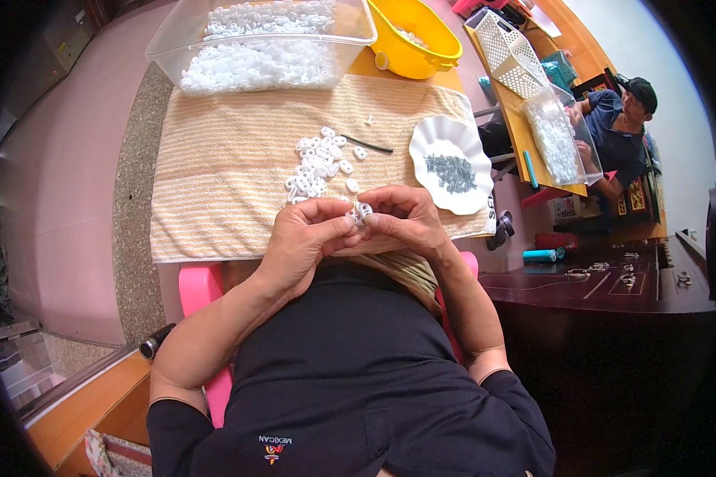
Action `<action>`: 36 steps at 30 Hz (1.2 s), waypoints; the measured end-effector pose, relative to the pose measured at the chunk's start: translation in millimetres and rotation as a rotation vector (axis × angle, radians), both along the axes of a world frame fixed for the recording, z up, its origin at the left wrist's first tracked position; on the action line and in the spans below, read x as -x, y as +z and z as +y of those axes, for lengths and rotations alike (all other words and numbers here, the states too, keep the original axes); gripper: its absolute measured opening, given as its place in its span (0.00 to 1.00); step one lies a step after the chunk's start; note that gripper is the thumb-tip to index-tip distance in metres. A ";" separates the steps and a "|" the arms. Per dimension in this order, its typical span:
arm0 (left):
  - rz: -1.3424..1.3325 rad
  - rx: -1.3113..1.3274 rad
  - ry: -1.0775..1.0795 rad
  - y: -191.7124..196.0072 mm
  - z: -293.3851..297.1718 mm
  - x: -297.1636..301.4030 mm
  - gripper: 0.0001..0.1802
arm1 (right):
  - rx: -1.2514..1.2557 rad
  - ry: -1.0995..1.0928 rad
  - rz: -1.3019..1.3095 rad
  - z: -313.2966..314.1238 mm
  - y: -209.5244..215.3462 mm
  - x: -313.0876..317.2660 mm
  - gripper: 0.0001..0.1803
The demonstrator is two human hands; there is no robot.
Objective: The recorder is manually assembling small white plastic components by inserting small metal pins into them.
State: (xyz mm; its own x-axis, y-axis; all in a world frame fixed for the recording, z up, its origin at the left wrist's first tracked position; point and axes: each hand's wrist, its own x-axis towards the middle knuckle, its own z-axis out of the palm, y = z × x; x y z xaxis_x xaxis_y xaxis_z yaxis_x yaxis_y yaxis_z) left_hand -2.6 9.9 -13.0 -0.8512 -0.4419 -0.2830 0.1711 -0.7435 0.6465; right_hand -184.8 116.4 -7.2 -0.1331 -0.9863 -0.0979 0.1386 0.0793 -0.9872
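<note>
My left hand (306, 234) and my right hand (406, 219) meet at the near edge of a striped beige towel (215, 183). Both pinch a small white plastic piece (359, 212) between their fingertips. Just beyond them a loose pile of the same white plastic pieces (318, 163) lies on the towel. A thin dark rod (367, 144) rests beside the pile. To the right stands a white scalloped dish (449, 163) with small grey metal parts in its middle.
A clear plastic bin (258, 44) full of white pieces stands at the far edge, a yellow bowl (414, 36) next to it. Another person (616, 131) sits at a table on the right with a white basket (511, 52). A dark wooden table (612, 282) lies lower right.
</note>
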 end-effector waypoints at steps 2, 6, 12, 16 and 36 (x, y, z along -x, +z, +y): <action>-0.011 0.002 -0.010 2.2 0.1 -0.6 0.08 | -0.007 0.008 0.012 0.1 0.0 -0.2 0.16; -0.020 0.006 -0.007 3.1 0.6 -0.5 0.08 | -0.011 0.015 0.015 0.1 0.9 -0.3 0.16; -0.013 0.001 -0.014 0.1 0.3 -0.4 0.09 | -0.001 0.022 0.014 -0.4 1.0 -2.3 0.16; -0.015 -0.006 -0.013 -2.0 0.8 -0.2 0.09 | -0.008 0.025 -0.005 -0.1 1.0 -3.2 0.16; -0.026 -0.037 -0.006 -0.7 2.1 0.3 0.08 | -0.009 0.041 -0.087 0.7 0.0 -4.8 0.16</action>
State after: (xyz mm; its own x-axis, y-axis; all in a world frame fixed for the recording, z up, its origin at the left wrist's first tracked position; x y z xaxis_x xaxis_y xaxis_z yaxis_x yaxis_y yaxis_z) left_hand -2.9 12.1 -13.7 -0.8462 -0.4254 -0.3210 0.1502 -0.7682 0.6223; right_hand -180.0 117.1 -7.2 -0.0829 -0.9897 -0.1166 0.2199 0.0960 -0.9708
